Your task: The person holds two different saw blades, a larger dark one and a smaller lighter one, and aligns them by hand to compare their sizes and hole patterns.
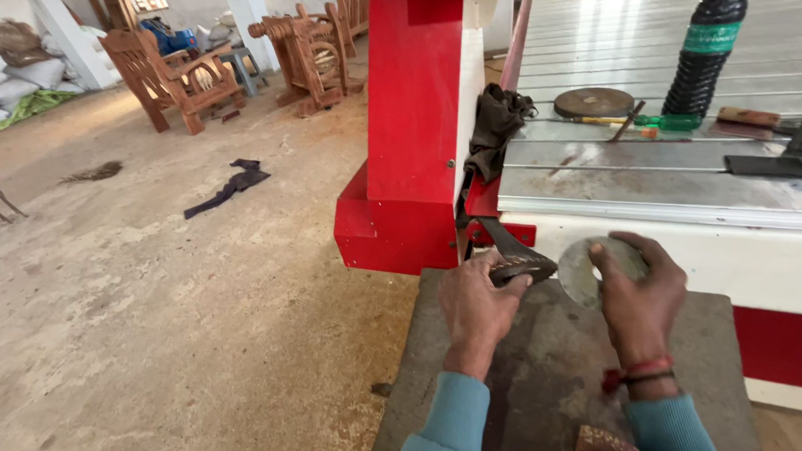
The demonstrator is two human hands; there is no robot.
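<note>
While the red machine (pixel 414 119) fills twelve o'clock, a grey worktop (pixel 538 373) lies at six. Right hand (pixel 638 300) has its fingers gripping a round metal disc (pixel 581 272) at three; left hand (pixel 478 304), fingers closed on a dark tool (pixel 515 256), meets the disc's edge. Seemingly mid-sharpening; steady pressure needed.

a woodworking shop: sawdust floor (pixel 150 279), carved wooden chairs (pixel 180 75), red machine (pixel 412 119).
</note>
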